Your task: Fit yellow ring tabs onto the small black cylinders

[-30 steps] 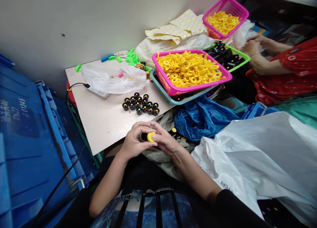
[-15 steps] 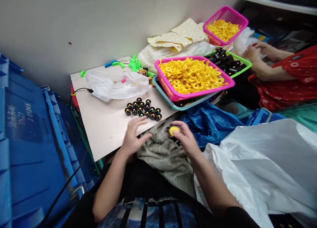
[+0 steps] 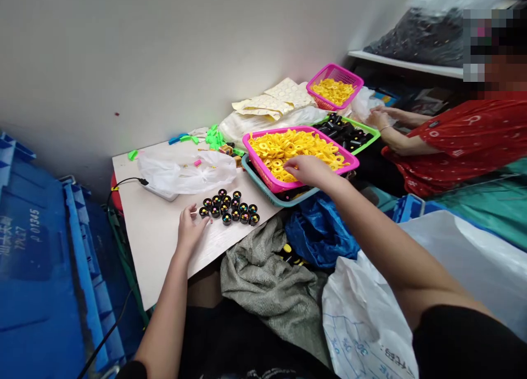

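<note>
**Within easy reach**

Head view: my left grip (image 3: 189, 232), fingers apart, is just beside black caps (image 3: 224, 207), probably clustered on the surface (image 3: 164, 247) for easy picking. My right grip (image 3: 310, 171) meets yellow rings (image 3: 296, 143); whether it clamps any, I can't tell.

workshop | 2 pink baskets (image 3: 262, 169) of yellow parts (image 3: 297, 145) | blue crates (image 3: 37, 269)

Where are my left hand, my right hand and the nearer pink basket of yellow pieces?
Left hand (image 3: 189, 230), head view: middle of the hand.
Right hand (image 3: 311, 170), head view: back of the hand.
Nearer pink basket (image 3: 263, 173), head view: its left outer wall.
</note>
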`<state>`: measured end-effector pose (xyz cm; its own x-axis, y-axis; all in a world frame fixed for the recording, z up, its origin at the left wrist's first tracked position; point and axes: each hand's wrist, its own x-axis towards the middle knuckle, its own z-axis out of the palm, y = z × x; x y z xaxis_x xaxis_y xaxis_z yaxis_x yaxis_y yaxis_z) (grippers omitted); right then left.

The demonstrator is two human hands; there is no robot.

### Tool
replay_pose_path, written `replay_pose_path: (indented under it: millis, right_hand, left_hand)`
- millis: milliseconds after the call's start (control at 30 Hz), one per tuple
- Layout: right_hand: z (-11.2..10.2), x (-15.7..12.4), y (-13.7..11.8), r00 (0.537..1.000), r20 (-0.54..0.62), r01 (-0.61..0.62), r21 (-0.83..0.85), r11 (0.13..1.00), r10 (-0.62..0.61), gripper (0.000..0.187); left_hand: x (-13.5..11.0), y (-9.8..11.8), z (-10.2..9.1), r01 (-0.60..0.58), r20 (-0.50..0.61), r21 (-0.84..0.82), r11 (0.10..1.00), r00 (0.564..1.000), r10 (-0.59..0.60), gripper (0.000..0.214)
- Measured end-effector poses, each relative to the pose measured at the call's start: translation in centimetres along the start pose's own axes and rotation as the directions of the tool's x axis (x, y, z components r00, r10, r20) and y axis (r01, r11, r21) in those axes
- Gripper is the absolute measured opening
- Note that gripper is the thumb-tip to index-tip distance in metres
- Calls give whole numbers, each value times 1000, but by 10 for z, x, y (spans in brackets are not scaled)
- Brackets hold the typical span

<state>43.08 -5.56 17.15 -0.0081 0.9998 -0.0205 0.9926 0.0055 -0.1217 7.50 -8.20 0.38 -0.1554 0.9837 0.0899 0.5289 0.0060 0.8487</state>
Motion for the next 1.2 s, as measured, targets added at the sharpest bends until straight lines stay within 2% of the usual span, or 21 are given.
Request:
replay_pose_path:
  millis: [100, 167, 300, 367, 400, 433, 467, 533, 600, 633, 700, 767, 833, 900, 967, 1100, 1200]
  right_hand:
    - [15, 48, -9, 997, 57, -36, -112, 993, 43, 31]
    - [23, 63, -16, 996, 60, -60, -152, 987, 70, 31]
    - [25, 61, -21, 996, 22, -83, -163, 983, 87, 26]
    - [19, 51, -16, 995, -72, -76, -35, 997, 73, 20]
    - [15, 44, -11, 986, -145, -61, 116, 991, 77, 18]
    - [11, 36, -7, 971, -216, -28, 317, 948, 101, 19]
    - [7, 27, -2, 954, -264, 21, 535, 845, 144, 20]
    - [2, 7, 4, 934, -267, 113, 851, 513, 237, 23]
    - [3, -17, 1, 936, -220, 165, 964, 209, 274, 28]
    - [6, -29, -5, 942, -198, 176, 979, 105, 272, 32]
    - [18, -55, -24, 964, -148, 158, 987, -32, 220, 41]
    - [34, -80, -48, 994, -58, 68, 992, -110, 97, 45]
    - [51, -104, -72, 994, 72, -84, 984, -156, -85, 43]
    - [65, -125, -89, 943, 176, -232, 956, -178, -282, 40]
    - [72, -141, -99, 893, 189, -292, 933, -209, -408, 40]
    - [78, -154, -105, 885, 142, -279, 924, -261, -443, 51]
    - [81, -155, -108, 872, 167, -304, 921, -242, -459, 55]
  left_hand:
    - [2, 3, 2, 30, 10, 24, 999, 999, -30, 48]
    - [2, 5, 2, 18, 1, 37, 999, 1000, -18, 37]
    - [-6, 10, -4, 13, -72, 7, 1000, 997, -13, 36]
    - [-16, 12, -10, -6, -131, -42, 999, 991, 1, 37]
    - [-22, 13, -13, -24, -154, -78, 997, 988, 12, 38]
    - [-29, 14, -16, -44, -164, -121, 992, 986, 24, 38]
    - [-36, 16, -18, -63, -165, -170, 983, 986, 34, 39]
    - [-50, 22, -19, -89, -144, -267, 960, 988, 51, 39]
    - [-63, 31, -18, -99, -102, -357, 929, 993, 66, 40]
    - [-70, 37, -16, -99, -69, -401, 911, 995, 77, 41]
    - [-84, 50, -14, -95, 19, -487, 868, 993, 120, 40]
    - [-98, 62, -11, -95, 113, -565, 820, 975, 191, 39]
    - [-112, 71, -9, -80, 201, -632, 771, 944, 263, 37]
    - [-123, 77, -6, -51, 269, -682, 730, 910, 316, 37]
    - [-131, 80, -3, -35, 305, -700, 713, 888, 344, 37]
    - [-138, 87, -1, -134, 300, -642, 755, 862, 408, 36]
    - [-139, 94, -4, -232, 281, -584, 778, 842, 461, 36]
